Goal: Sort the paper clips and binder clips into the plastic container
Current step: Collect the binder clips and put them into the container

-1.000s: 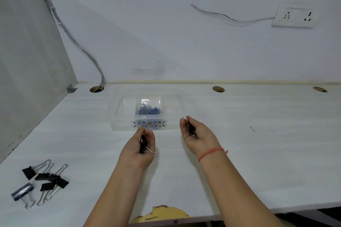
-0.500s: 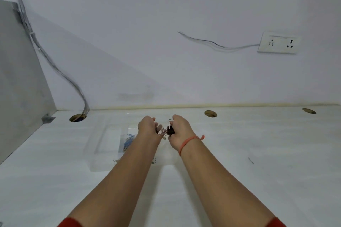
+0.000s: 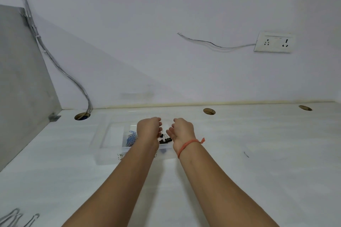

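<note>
Both hands hovered over the clear plastic container near the tabletop's back edge. The left hand and right hand hung loosely open, empty. Black binder clips lay beside blue paper clips, ideally kept in separate compartments.

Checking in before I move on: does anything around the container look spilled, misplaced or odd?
Nothing spilled. The plastic container sits flat, blue paper clips in one compartment, black binder clips in the next. Both hands, left hand and right hand, hover open above it. A few wire handles remain at the desk's near-left edge.
</note>
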Action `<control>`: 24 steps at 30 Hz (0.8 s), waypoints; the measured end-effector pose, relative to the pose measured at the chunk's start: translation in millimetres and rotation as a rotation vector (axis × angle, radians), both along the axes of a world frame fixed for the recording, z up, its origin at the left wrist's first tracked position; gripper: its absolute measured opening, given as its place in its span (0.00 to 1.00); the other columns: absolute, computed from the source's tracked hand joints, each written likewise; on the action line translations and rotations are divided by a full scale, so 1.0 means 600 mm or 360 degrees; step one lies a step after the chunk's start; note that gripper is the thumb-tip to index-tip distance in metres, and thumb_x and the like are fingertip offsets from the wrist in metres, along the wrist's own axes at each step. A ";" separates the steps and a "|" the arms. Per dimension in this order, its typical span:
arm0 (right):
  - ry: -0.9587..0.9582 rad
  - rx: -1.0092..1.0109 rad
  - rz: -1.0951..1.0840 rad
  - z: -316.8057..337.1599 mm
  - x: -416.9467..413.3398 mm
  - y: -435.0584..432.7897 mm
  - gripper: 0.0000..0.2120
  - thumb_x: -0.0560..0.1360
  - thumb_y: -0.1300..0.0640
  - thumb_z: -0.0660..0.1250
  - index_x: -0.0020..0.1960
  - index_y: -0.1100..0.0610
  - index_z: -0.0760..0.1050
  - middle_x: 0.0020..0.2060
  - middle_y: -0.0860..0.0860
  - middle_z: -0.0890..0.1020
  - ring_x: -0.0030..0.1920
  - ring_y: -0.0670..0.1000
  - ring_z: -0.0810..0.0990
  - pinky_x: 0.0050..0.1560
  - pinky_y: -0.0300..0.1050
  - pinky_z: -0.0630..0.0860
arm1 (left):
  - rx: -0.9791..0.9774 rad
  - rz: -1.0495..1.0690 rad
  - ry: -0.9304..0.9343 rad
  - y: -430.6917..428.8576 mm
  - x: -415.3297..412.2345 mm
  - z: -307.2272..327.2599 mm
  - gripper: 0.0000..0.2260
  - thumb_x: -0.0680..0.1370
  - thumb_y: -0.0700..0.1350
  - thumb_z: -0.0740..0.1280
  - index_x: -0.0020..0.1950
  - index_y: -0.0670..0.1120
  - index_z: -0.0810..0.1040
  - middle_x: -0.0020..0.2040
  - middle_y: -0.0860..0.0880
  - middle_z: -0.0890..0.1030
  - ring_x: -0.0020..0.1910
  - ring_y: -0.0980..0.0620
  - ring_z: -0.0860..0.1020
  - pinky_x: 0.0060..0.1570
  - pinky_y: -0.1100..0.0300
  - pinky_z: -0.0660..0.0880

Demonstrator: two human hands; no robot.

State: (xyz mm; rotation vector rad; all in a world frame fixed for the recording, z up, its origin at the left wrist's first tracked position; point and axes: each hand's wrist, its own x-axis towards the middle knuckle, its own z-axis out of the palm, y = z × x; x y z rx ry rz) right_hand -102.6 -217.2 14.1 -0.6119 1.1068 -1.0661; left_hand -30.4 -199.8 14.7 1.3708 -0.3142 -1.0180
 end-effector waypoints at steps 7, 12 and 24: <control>0.0070 -0.0036 0.0056 0.002 -0.031 0.125 0.07 0.76 0.66 0.57 0.42 0.61 0.72 0.32 0.53 0.71 0.32 0.49 0.70 0.37 0.40 0.74 | -0.0114 0.0108 -0.0031 0.139 -0.008 -0.019 0.05 0.76 0.36 0.63 0.40 0.40 0.75 0.37 0.45 0.76 0.33 0.51 0.73 0.34 0.61 0.72; 0.0082 -0.0030 0.0243 -0.063 -0.010 0.251 0.11 0.76 0.66 0.58 0.56 0.60 0.74 0.36 0.52 0.73 0.37 0.48 0.72 0.41 0.42 0.77 | -0.0094 0.0264 -0.0085 0.284 -0.015 -0.063 0.05 0.77 0.38 0.63 0.43 0.42 0.77 0.43 0.45 0.80 0.42 0.49 0.78 0.45 0.57 0.78; 0.0869 -0.0516 0.1215 -0.170 0.179 0.405 0.14 0.67 0.55 0.69 0.51 0.45 0.74 0.51 0.48 0.77 0.55 0.53 0.79 0.63 0.49 0.74 | 0.0746 0.0809 -0.1296 0.505 0.211 -0.163 0.12 0.73 0.41 0.65 0.56 0.43 0.79 0.54 0.43 0.80 0.51 0.42 0.78 0.49 0.54 0.72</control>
